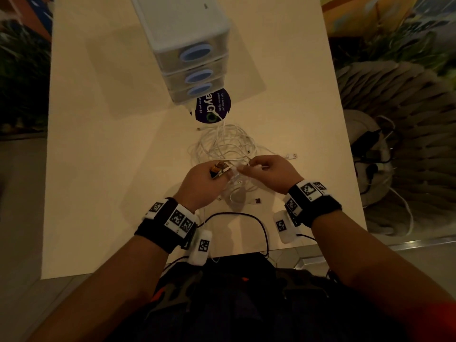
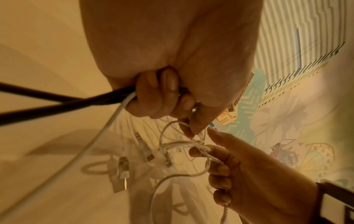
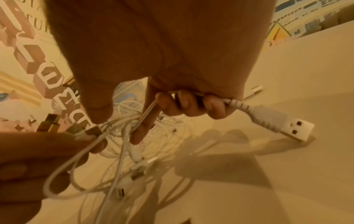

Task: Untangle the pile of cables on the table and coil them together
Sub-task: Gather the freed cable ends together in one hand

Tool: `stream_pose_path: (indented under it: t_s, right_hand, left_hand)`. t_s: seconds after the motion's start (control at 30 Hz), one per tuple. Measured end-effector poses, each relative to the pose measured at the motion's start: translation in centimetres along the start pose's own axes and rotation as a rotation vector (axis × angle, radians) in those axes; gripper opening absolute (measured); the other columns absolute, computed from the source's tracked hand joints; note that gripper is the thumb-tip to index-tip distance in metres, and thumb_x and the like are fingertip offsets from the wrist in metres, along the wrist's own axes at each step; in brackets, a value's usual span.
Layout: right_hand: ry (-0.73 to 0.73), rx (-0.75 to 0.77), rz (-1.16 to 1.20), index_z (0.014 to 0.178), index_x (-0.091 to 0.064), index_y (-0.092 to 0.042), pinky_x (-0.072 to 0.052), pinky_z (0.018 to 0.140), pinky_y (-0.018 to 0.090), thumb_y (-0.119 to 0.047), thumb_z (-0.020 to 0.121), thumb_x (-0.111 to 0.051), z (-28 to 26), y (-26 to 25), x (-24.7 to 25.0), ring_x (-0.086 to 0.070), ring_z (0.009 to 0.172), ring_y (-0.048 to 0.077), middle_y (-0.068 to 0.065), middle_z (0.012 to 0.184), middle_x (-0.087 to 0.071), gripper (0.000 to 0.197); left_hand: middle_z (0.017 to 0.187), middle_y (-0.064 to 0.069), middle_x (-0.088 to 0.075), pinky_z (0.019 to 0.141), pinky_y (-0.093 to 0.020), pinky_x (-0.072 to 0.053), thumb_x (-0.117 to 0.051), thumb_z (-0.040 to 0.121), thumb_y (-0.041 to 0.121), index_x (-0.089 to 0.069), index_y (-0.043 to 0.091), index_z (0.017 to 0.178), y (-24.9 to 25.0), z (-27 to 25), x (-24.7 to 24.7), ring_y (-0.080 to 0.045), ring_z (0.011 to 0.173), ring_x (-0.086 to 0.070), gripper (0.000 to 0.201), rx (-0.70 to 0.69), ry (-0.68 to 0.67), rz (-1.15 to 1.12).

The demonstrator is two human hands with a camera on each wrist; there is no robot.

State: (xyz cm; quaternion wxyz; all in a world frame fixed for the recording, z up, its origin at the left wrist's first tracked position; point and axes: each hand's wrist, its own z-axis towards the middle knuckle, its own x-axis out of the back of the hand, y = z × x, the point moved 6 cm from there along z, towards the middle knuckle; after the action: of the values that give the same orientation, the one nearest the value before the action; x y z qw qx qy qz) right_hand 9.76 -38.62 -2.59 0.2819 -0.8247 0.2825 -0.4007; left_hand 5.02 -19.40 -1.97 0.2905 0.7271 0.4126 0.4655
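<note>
A tangle of thin white cables (image 1: 225,144) lies in the middle of the pale table (image 1: 103,169), with loose plugs around it. My left hand (image 1: 206,178) is curled round several cable ends, their metal plugs (image 1: 219,169) sticking out past the fingers. The left wrist view shows its fingers (image 2: 159,97) closed on a white cable and black cords. My right hand (image 1: 269,171) grips a white cable; in the right wrist view a white USB plug (image 3: 283,122) juts from its curled fingers (image 3: 191,104). Both hands meet at a knot of white strands (image 2: 184,144).
A translucent three-drawer unit (image 1: 190,53) with blue handles stands at the back of the table, beside a dark round sticker (image 1: 213,107). A black cord (image 1: 237,218) loops near the table's front edge. Right of the table sits a grey base with dark cables (image 1: 367,154).
</note>
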Motion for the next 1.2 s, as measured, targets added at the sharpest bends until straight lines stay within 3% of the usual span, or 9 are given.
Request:
stream_pose_path:
  t_s: [0.17,0.33,0.6,0.73,0.83,0.9,1.03,1.13,1.2]
  right_hand:
    - [0.016,0.048,-0.024,0.094,-0.078,-0.027,-0.036,0.065,0.021,-0.049,0.092,-0.068,0.6,0.5,0.9,-0.050,0.056,-0.011,-0.027,0.057,-0.055,0.025]
    - [-0.096,0.068,-0.024,0.102,-0.079,-0.033,-0.050,0.097,0.042,-0.050,0.095,-0.063,1.0,0.8,1.0,-0.066,0.104,0.012,-0.011,0.105,-0.075,0.024]
    - [-0.119,0.013,0.102,0.078,-0.077,-0.041,-0.043,0.108,0.042,-0.025,0.097,-0.062,0.8,0.1,1.0,-0.064,0.111,0.016,-0.009,0.105,-0.076,0.028]
    - [-0.109,0.013,0.149,0.081,-0.081,-0.036,-0.048,0.103,0.045,-0.039,0.087,-0.064,0.6,0.2,1.0,-0.067,0.103,0.013,-0.013,0.095,-0.077,0.018]
    - [-0.128,0.056,0.091,0.089,-0.081,-0.033,-0.049,0.085,0.030,-0.046,0.082,-0.079,0.1,0.1,1.0,-0.061,0.079,-0.005,-0.021,0.081,-0.073,0.015]
    - [-0.128,0.092,0.072,0.091,-0.080,-0.037,-0.046,0.080,0.032,-0.038,0.082,-0.081,0.1,0.0,0.8,-0.060,0.077,0.003,-0.012,0.082,-0.076,0.009]
    - [-0.110,0.121,0.063,0.096,-0.078,-0.047,-0.055,0.090,0.046,-0.033,0.082,-0.070,0.0,-0.1,0.6,-0.069,0.094,0.033,0.010,0.096,-0.077,0.021]
    - [-0.106,0.136,0.110,0.097,-0.078,-0.046,-0.050,0.100,0.051,-0.024,0.086,-0.068,-0.2,-0.5,0.9,-0.069,0.104,0.025,-0.002,0.101,-0.078,0.027]
    - [-0.120,0.147,0.146,0.097,-0.079,-0.045,-0.048,0.103,0.051,-0.021,0.087,-0.067,-0.3,-0.7,1.0,-0.069,0.109,0.021,-0.007,0.105,-0.078,0.029]
  left_hand:
    - [0.083,-0.011,-0.065,0.075,-0.039,-0.049,-0.056,0.103,0.029,-0.066,0.014,0.097,-0.3,0.0,0.8,-0.021,0.075,-0.058,0.019,0.065,0.082,-0.095]
    - [0.091,-0.004,-0.068,0.069,-0.009,-0.041,-0.057,0.103,0.036,-0.066,0.018,0.109,-0.4,0.0,1.5,-0.012,0.080,-0.059,0.020,0.047,0.178,-0.072]
    - [0.084,0.025,-0.064,0.074,-0.004,-0.038,-0.065,0.098,0.039,-0.070,0.031,0.094,-0.3,0.1,1.2,0.011,0.081,-0.057,0.010,0.073,0.170,-0.098]
    - [0.055,0.013,-0.049,0.053,-0.012,-0.036,-0.080,0.085,0.036,-0.058,0.026,0.084,-0.3,-0.4,1.5,-0.002,0.051,-0.046,0.024,0.030,0.255,-0.062]
    - [0.056,0.012,-0.053,0.054,-0.019,-0.038,-0.083,0.082,0.034,-0.054,0.023,0.073,0.3,-0.8,0.9,-0.005,0.051,-0.045,0.032,-0.013,0.226,-0.047]
    - [0.059,0.011,-0.059,0.056,-0.025,-0.042,-0.081,0.082,0.040,-0.061,0.022,0.070,1.0,-1.1,0.1,-0.004,0.053,-0.049,0.029,-0.053,0.166,0.008]
    - [0.078,0.015,-0.072,0.071,-0.026,-0.052,-0.077,0.085,0.038,-0.077,0.032,0.091,1.3,-0.8,-0.3,0.002,0.068,-0.061,0.009,-0.051,0.170,0.056]
    - [0.089,0.021,-0.073,0.078,-0.018,-0.052,-0.073,0.088,0.028,-0.077,0.033,0.101,1.4,-0.4,0.0,0.003,0.084,-0.066,0.014,-0.100,0.203,0.084]
    - [0.073,0.030,-0.064,0.065,-0.014,-0.044,-0.072,0.090,0.025,-0.072,0.032,0.097,1.7,-0.5,0.2,0.006,0.068,-0.060,0.011,-0.133,0.238,0.100]
